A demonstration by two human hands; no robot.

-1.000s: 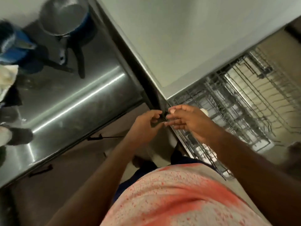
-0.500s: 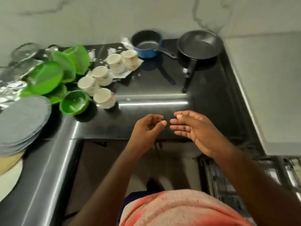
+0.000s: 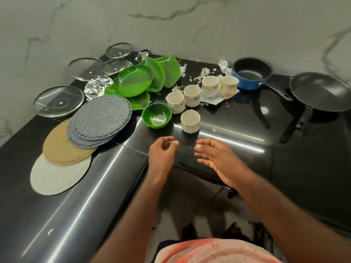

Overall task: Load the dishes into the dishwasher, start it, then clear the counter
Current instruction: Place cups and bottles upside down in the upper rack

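Both hands are held out over the near edge of the worktop, nothing grasped. Left hand: fingers loosely curled, empty. Right hand: fingers relaxed, part-extended, empty. Palms are turned toward each other, just short of the nearest cup. This is read as a reach being set up. That cup and the bowl beside it are judged the likely first picks.

Loading is judged barely begun, if at all. The dishes are all seen on the worktop and the dishwasher is not in view.

Further back:
- Four more cups are clustered upright.
- Green plates are piled loosely and lean on one another. Slide risk if one is pulled from below.
- Round mats are fanned at left, overlapped.
- Four glass lids are laid flat behind them, with crumpled foil between.
- Saucepan and pan are parked at right, handles pointed toward the edge, so they are easily grabbed.

Surface: black polished stone, wrapped round a corner, strongly reflective. Scraps are scattered at the back. Wall: grey marble-look panels.
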